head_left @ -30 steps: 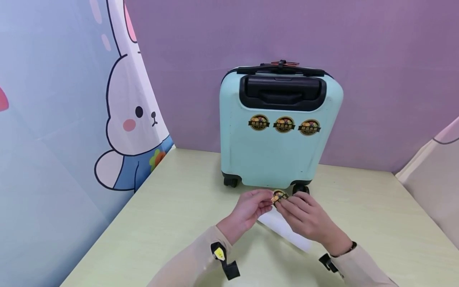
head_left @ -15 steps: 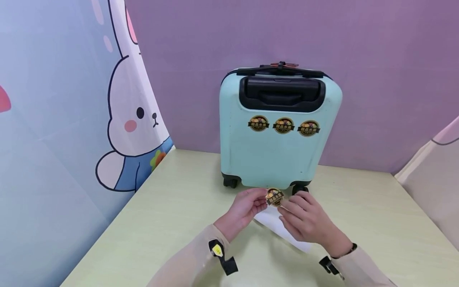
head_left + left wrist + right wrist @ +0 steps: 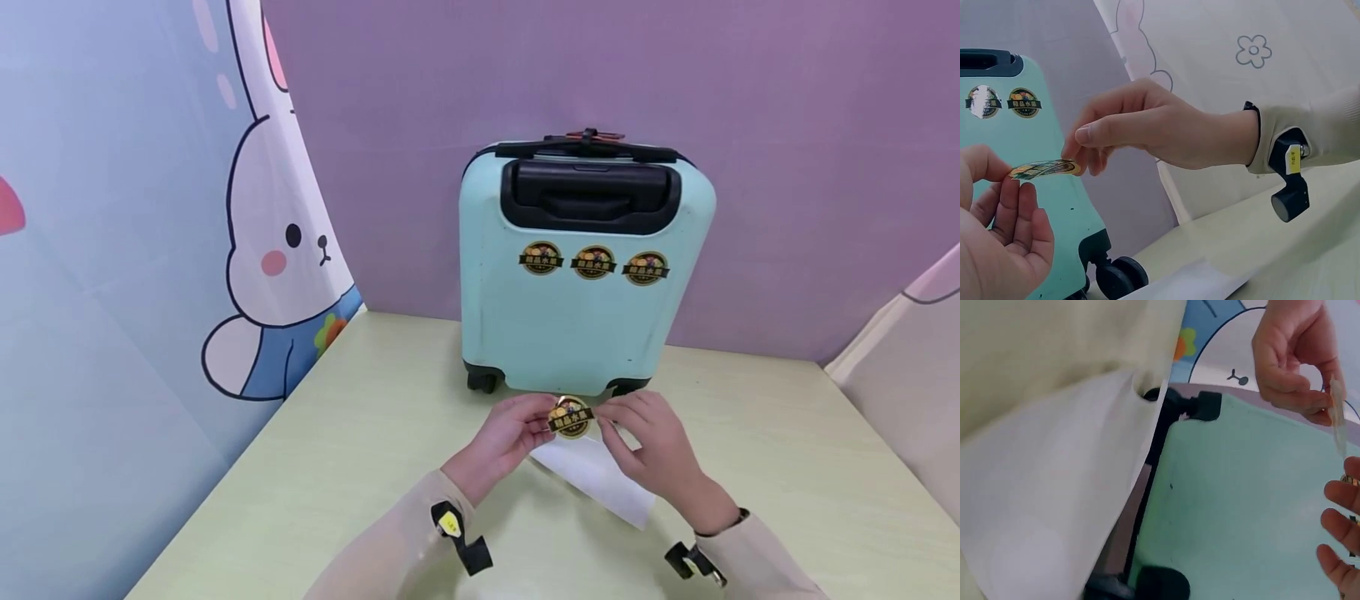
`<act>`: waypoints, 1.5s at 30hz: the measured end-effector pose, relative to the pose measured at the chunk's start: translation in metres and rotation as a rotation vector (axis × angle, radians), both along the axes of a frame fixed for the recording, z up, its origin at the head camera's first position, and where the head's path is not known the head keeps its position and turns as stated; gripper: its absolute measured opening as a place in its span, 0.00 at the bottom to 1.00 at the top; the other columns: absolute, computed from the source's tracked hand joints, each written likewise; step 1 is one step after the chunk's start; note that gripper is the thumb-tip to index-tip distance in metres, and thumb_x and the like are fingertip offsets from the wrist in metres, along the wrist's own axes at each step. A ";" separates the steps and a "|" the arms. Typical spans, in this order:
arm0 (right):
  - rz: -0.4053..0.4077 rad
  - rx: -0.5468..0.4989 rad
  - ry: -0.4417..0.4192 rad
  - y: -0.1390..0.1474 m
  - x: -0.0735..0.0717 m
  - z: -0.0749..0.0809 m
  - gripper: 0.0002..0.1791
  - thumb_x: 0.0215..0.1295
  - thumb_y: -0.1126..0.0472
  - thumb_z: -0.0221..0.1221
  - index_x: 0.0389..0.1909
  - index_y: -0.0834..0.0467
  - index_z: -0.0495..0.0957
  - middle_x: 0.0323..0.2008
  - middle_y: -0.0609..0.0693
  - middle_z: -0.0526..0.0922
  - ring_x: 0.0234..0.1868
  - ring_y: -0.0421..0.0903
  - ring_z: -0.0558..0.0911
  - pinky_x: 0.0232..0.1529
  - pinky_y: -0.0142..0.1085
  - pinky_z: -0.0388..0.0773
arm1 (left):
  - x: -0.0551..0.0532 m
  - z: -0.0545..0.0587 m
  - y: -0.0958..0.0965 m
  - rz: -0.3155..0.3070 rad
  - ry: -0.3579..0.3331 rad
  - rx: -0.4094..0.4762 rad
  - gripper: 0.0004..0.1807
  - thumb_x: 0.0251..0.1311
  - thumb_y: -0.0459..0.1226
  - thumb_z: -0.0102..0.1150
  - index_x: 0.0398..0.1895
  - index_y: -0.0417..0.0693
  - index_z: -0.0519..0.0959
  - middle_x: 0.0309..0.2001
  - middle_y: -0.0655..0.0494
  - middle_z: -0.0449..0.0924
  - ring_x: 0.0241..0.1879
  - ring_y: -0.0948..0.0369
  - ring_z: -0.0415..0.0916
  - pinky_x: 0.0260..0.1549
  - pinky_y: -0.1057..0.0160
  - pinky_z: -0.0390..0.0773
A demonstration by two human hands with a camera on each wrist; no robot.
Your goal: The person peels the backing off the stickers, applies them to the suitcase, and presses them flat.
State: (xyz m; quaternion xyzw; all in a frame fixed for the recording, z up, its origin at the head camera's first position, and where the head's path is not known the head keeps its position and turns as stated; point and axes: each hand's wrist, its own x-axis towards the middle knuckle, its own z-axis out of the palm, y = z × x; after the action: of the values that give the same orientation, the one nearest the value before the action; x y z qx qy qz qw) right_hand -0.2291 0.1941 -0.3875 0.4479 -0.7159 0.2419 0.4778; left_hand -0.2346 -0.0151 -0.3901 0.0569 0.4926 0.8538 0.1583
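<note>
A round black-and-gold sticker (image 3: 571,418) is held up just in front of the suitcase's lower edge, its printed face toward the head camera. My left hand (image 3: 512,435) pinches its left edge between thumb and finger. At the opposite edge, the thumb and index finger of my right hand (image 3: 654,446) pinch it. The left wrist view shows the sticker (image 3: 1044,169) nearly edge-on and slightly bowed between both hands. Behind stands a mint-green suitcase (image 3: 562,333) with three like stickers in a row below its black handle recess (image 3: 591,196).
A white sheet (image 3: 600,479) lies on the pale table (image 3: 360,467) under my hands, partly lifted off it. Black wheels (image 3: 482,382) carry the suitcase. A purple cloth (image 3: 810,167) hangs behind, and a rabbit-print cloth (image 3: 112,333) borders the left.
The sticker has shifted slightly left and turned its face to the head camera. My right fingers, which covered part of it, have drawn back to its right edge. The suitcase stays put.
</note>
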 end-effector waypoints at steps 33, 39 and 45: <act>0.445 -0.656 -1.216 -0.018 0.016 -0.018 0.16 0.71 0.74 0.54 0.36 0.52 0.85 0.29 0.49 0.85 0.29 0.40 0.83 0.36 0.31 0.83 | -0.006 -0.004 -0.009 -0.007 0.043 -0.096 0.22 0.56 0.22 0.53 0.57 0.25 0.75 0.51 0.43 0.79 0.37 0.59 0.77 0.36 0.69 0.80; 0.439 -0.666 -1.193 -0.020 0.016 -0.021 0.15 0.70 0.75 0.54 0.36 0.54 0.86 0.29 0.49 0.86 0.28 0.39 0.83 0.34 0.31 0.83 | -0.009 -0.010 -0.012 0.007 0.063 -0.080 0.23 0.56 0.19 0.53 0.58 0.24 0.74 0.47 0.46 0.81 0.39 0.59 0.78 0.39 0.68 0.81; 0.324 -0.644 -1.185 -0.022 0.016 -0.020 0.05 0.68 0.74 0.58 0.38 0.70 0.83 0.28 0.47 0.87 0.28 0.40 0.83 0.34 0.31 0.83 | -0.012 -0.013 -0.016 0.038 0.059 -0.072 0.23 0.57 0.18 0.54 0.58 0.23 0.73 0.42 0.51 0.83 0.38 0.60 0.82 0.45 0.63 0.83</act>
State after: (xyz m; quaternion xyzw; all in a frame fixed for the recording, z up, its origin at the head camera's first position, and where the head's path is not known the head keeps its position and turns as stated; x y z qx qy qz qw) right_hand -0.2136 0.1722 -0.4080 0.1773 -0.6729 0.7144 0.0730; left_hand -0.2464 -0.0313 -0.4030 0.0671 0.5283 0.8364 0.1295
